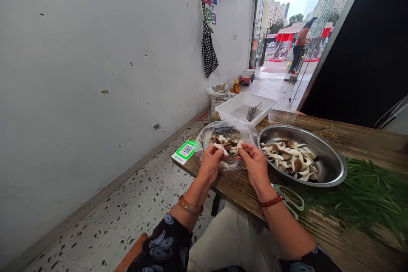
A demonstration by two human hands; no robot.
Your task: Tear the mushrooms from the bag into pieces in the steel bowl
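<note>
Over a clear plastic bag (251, 129) of mushrooms, my left hand (210, 161) pinches a pale mushroom piece (221, 148). A few centimetres to its right, my right hand (255, 161) has its thumb and fingers closed on another pale mushroom piece (239, 148). More brown-capped mushrooms (223, 139) lie in the open bag behind my fingers. To the right stands a steel bowl (330, 170) partly filled with mushroom pieces (295, 159). Green-handled scissors (291, 197) lie beside my right wrist, their blades hidden.
The wooden table (357, 129) also bears a heap of long green leaves (376, 191) at right. A white tray (229, 108) with metal skewers (253, 111) stands behind the bag. A green payment-code card (185, 151) sits at the left table corner. Beyond the glass door, a person (299, 44) stands outside.
</note>
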